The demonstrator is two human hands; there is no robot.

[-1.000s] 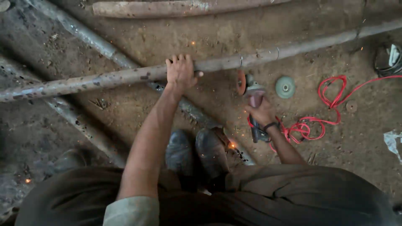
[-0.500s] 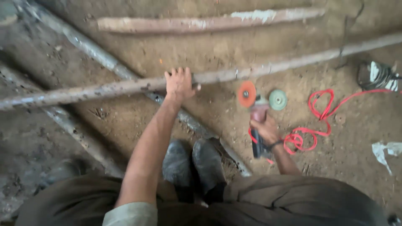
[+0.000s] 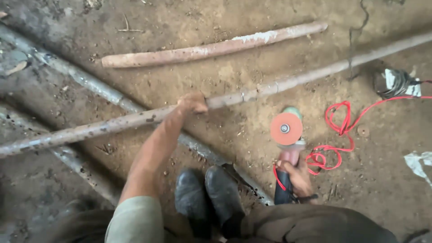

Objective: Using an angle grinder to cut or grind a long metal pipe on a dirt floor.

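Pipe [image 3: 112, 126], long, rusty and grey, runs across the dirt floor [image 3: 234, 67] from the left edge up toward the upper right corner, rising slightly as it goes. At the far left, other grey pipes [image 3: 85, 81] lie at angles beneath it, one slanting from the upper left down toward the middle and passing under the long pipe. Above, well apart from it, a shorter reddish pipe [image 3: 211, 48] with a pale patch lies on the dirt.

Near the middle, the left hand [image 3: 192, 103] is closed around the long pipe, fingers wrapped over its top, the bare forearm reaching up from a pale green sleeve [image 3: 134, 220]. Below, two black boots [image 3: 209, 198] stand side by side on the dirt, close to the slanting pipe.

Right of the boots, the right hand [image 3: 298, 177] grips the dark handle of an angle grinder [image 3: 288, 148], held clear of the long pipe. Its orange disc [image 3: 286, 128] faces the camera, and a greenish disc edge shows just behind it. A red cable [image 3: 342, 121] loops over the dirt beside the grinder and trails off to the right edge. Near the upper right, a dark bundle with white parts [image 3: 398, 83] lies by the cable. At the far right, a scrap of white paper [image 3: 420, 162] rests on the dirt.
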